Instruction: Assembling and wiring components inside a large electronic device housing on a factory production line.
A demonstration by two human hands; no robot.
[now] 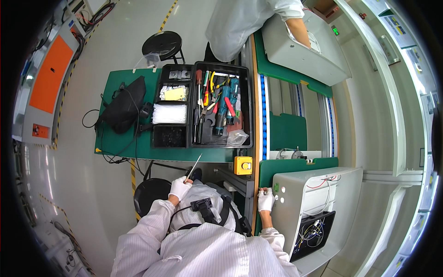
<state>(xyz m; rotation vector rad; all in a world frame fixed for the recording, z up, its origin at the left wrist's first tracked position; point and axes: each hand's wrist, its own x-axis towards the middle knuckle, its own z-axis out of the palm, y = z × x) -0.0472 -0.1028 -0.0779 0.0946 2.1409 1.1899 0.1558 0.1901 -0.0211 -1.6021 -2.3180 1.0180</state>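
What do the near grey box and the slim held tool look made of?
Grey box by the right hand: probably painted metal, matte; even coat, thin edges; plastic possible. Slim tool in the left hand: likely polished metal; pale sheen, hard to confirm.

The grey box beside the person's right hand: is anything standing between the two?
Nothing visible does. The right hand is right beside the left wall of the grey box; whether they actually touch, this view can't settle.

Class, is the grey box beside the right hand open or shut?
Open: the grey box shows coloured wires and a black tray inside.
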